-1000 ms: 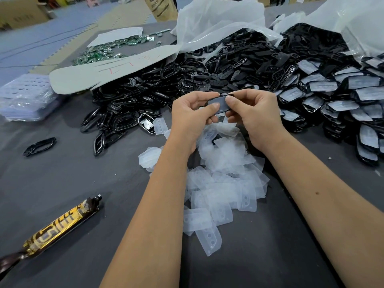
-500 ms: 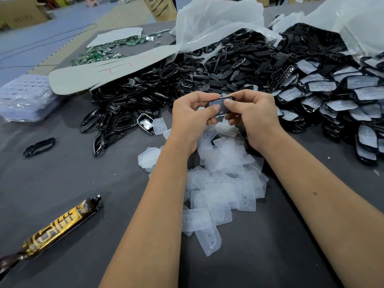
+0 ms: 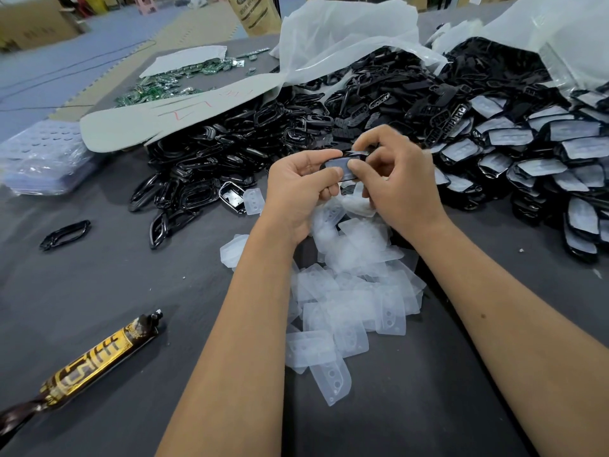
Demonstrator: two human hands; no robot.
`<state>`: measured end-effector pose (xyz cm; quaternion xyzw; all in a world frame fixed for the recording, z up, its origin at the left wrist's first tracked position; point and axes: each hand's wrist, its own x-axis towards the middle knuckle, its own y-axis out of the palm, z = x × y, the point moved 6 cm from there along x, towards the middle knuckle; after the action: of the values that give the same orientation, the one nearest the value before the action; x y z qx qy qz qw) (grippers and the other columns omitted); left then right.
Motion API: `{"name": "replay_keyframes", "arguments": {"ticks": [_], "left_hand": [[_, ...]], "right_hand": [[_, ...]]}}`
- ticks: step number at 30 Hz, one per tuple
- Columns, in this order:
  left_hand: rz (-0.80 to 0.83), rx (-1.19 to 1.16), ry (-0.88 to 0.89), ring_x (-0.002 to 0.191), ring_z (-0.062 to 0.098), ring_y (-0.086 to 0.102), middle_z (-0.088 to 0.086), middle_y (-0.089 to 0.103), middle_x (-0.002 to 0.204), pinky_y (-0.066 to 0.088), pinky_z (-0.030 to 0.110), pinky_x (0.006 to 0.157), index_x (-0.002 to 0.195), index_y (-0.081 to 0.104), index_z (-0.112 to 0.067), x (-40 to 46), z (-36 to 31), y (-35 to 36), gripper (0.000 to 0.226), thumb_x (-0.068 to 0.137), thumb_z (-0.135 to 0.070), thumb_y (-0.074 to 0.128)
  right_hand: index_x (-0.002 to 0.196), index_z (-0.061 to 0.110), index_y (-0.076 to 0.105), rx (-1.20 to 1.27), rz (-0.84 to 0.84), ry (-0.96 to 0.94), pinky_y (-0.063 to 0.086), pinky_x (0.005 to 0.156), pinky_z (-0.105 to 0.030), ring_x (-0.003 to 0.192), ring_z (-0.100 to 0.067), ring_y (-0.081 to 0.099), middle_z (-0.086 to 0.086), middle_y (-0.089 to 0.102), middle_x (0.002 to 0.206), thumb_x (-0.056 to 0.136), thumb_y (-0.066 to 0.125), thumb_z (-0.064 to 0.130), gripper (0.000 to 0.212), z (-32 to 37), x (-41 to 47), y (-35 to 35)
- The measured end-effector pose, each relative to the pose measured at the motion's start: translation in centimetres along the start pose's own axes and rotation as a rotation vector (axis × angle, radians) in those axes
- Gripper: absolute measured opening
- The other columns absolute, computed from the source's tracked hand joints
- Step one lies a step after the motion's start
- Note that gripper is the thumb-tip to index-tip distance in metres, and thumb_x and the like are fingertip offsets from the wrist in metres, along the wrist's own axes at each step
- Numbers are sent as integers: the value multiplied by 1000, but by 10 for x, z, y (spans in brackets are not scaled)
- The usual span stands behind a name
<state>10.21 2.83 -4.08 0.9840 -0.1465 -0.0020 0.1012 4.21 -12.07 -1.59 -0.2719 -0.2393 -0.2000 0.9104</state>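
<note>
Above the grey table (image 3: pixel 99 291), my left hand (image 3: pixel 296 189) and my right hand (image 3: pixel 398 183) together grip one small black key-fob shell (image 3: pixel 342 166) with a translucent pad in it. My left thumb and my right thumb press on its face. Under my hands lies a heap of translucent white rubber pads (image 3: pixel 349 291). Behind it spreads a big pile of empty black shells (image 3: pixel 230 153). To the right are black shells with pads fitted (image 3: pixel 543 153).
A gold and black tube (image 3: pixel 95 364) lies at the front left, and a single black frame (image 3: pixel 66 234) at the left. Green circuit boards (image 3: pixel 164 84) sit at the back left, a bagged stack of trays (image 3: pixel 39 159) at the left edge, white plastic bags (image 3: pixel 346 31) behind.
Both hands have turned the shell slightly and dropped a little. My right fingers have spread more over its far edge. Nothing on the table moved.
</note>
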Motion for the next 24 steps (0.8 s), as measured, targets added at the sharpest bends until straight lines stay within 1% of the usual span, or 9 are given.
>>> {"name": "replay_keyframes", "arguments": {"ticks": [2,5,9,10,12,14,18,21,24], "left_hand": [[-38,-52,-32,50,9,51,6,64,65,42,15,48,94,76,-6,2,0,-4,23,88,14,66],[-80,-174,-118,48,5,51,4,63,66,42,12,46,94,75,-4,5,3,-13,17,91,9,65],[-21,-263,-216,53,5,59,6,67,71,49,10,50,90,79,-3,4,5,-11,6,89,-8,76],[-17,-307,-222,56,8,64,9,70,74,53,12,54,86,79,-4,4,4,-10,14,87,-18,80],[-32,-335,-192,64,13,68,13,73,82,58,16,61,95,75,0,5,5,-8,28,87,-27,80],[-48,-236,-92,66,12,68,12,72,83,56,17,64,106,71,1,4,3,-4,19,94,-13,74],[-48,-114,19,68,11,65,8,74,81,56,20,66,100,74,-3,2,-1,-2,7,94,-1,71],[-33,-74,34,70,10,65,5,76,81,57,22,69,96,73,-6,1,-5,-3,6,97,-2,68],[-53,-66,59,67,10,63,4,74,79,58,22,69,97,72,-4,1,-7,-2,8,99,-2,65]], "right_hand": [[112,11,73,-41,52,-122,55,65,-34,71,-16,65,2,69,86,99,70,15,15,8,-1,3],[122,12,76,-89,141,-207,47,72,-16,82,-20,60,-9,61,113,95,77,23,29,11,-1,7],[107,11,81,-189,46,-265,49,78,-27,88,-24,60,-12,62,112,93,78,20,18,14,-1,4],[101,12,81,-134,23,-210,49,79,-26,90,-23,61,-10,62,108,92,79,19,11,13,-1,3],[89,19,79,33,-25,-13,46,79,-19,95,-16,61,-4,61,102,90,80,18,3,4,2,0],[83,21,77,186,-48,180,44,79,-17,89,-9,58,2,59,94,91,80,17,10,-8,2,0],[86,14,81,552,71,467,39,50,-26,54,-12,49,-1,62,78,93,77,19,9,-20,-2,9],[90,14,82,696,193,574,36,54,-31,54,-15,50,-3,60,74,97,72,22,14,-25,-5,17],[93,16,82,771,208,554,45,63,-34,66,-14,59,-9,65,84,99,67,9,17,-25,-4,22]]}}
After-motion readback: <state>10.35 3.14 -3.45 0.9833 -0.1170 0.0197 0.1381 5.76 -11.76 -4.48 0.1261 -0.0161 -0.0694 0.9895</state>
